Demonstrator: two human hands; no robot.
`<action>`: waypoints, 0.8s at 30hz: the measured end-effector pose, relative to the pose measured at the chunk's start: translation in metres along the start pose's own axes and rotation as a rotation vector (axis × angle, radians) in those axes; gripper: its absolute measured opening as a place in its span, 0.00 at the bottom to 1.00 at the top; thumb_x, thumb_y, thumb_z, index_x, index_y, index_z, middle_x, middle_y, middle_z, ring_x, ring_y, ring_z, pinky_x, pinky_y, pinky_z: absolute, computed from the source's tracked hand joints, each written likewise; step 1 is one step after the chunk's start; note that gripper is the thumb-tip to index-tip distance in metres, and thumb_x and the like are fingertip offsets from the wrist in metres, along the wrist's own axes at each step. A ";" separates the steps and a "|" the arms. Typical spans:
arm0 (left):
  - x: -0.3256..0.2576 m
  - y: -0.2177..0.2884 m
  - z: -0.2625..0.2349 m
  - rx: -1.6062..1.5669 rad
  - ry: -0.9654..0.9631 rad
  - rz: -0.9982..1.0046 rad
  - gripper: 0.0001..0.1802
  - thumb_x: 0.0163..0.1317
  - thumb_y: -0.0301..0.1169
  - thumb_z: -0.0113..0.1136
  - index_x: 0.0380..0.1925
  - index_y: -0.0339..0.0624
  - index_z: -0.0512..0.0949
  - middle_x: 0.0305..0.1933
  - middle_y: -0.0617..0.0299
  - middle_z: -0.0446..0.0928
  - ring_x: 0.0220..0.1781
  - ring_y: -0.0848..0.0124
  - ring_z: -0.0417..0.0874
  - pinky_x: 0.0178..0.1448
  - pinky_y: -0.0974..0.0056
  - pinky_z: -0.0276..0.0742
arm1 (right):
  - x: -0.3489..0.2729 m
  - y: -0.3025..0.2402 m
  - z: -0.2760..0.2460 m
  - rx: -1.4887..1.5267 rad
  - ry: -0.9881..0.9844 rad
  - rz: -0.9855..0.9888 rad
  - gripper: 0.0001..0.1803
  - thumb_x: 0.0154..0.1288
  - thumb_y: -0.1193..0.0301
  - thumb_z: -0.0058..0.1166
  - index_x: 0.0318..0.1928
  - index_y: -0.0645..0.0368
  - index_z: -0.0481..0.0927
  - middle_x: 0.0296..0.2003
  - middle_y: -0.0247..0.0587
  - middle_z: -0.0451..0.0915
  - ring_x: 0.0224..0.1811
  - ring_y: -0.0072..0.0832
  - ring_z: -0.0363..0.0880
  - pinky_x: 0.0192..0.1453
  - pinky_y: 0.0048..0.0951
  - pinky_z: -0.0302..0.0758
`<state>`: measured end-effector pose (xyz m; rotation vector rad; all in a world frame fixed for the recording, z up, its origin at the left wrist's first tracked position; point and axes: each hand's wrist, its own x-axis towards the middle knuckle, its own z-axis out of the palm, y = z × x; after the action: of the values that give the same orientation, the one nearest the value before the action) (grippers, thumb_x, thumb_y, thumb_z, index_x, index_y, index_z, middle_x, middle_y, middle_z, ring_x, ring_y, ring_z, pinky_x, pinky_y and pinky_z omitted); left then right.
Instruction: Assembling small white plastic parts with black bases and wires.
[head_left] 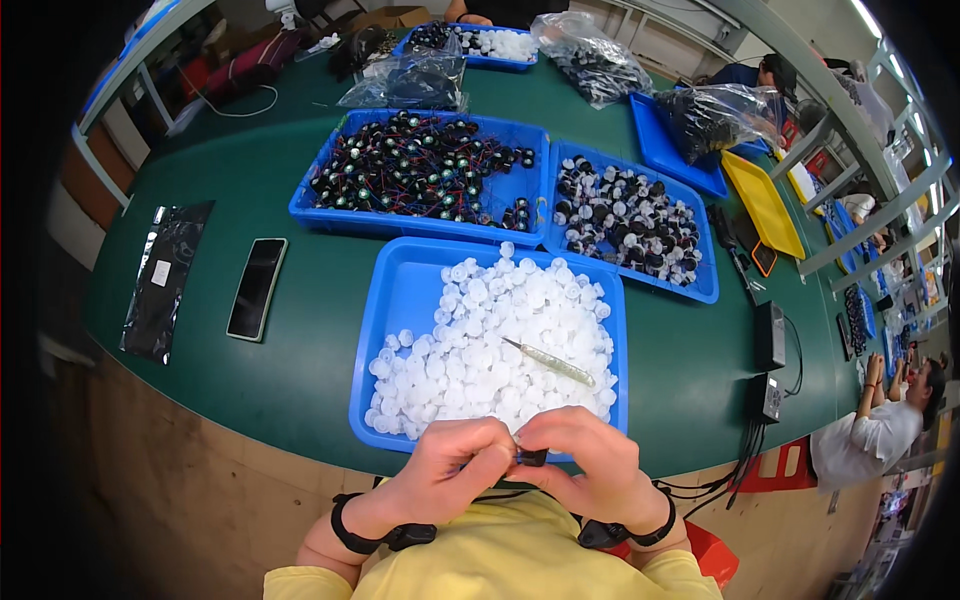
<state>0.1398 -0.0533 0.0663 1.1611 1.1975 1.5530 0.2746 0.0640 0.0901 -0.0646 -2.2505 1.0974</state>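
Both hands meet over the near edge of a blue tray (362, 385) heaped with small translucent white plastic caps (480, 330). Between my fingertips is a small black cylindrical part (533, 457). My right hand (595, 462) is closed on it, thumb below and fingers above. My left hand (452, 472) is closed in a pinch at the part's left end; its fingertips hide what lies between them. A slim pen-like tool (550, 361) with a dark pointed tip rests on the caps.
Beyond are a blue tray (520, 183) of black parts with wires and another (707, 250) of black parts with clear caps. A phone (257, 290) and dark plastic bag (167, 285) lie left. Black power boxes (768, 398) with cables stand right. Co-workers (870, 440) sit nearby.
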 end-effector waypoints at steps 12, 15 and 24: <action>-0.006 0.008 -0.002 0.142 0.038 -0.111 0.07 0.62 0.26 0.51 0.27 0.34 0.72 0.18 0.67 0.67 0.18 0.83 0.62 0.20 0.75 0.55 | -0.005 0.001 0.005 -0.141 -0.061 -0.029 0.13 0.49 0.80 0.58 0.37 0.68 0.73 0.35 0.46 0.74 0.28 0.36 0.76 0.28 0.27 0.74; -0.002 0.003 0.002 0.348 0.119 0.084 0.06 0.61 0.25 0.52 0.27 0.34 0.72 0.19 0.65 0.69 0.18 0.81 0.64 0.19 0.74 0.56 | -0.006 -0.003 0.005 -0.339 -0.103 -0.056 0.12 0.51 0.80 0.56 0.37 0.68 0.73 0.36 0.47 0.73 0.29 0.36 0.75 0.29 0.27 0.75; 0.005 0.001 -0.014 -0.887 0.074 -0.406 0.16 0.62 0.22 0.43 0.50 0.28 0.68 0.48 0.51 0.71 0.39 0.72 0.72 0.41 0.72 0.69 | -0.011 0.004 0.001 -0.049 -0.024 0.104 0.11 0.55 0.84 0.49 0.40 0.66 0.67 0.33 0.47 0.71 0.27 0.37 0.72 0.26 0.29 0.69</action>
<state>0.1251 -0.0518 0.0665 0.2606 0.5923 1.5431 0.2817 0.0622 0.0813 -0.1910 -2.3179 1.1023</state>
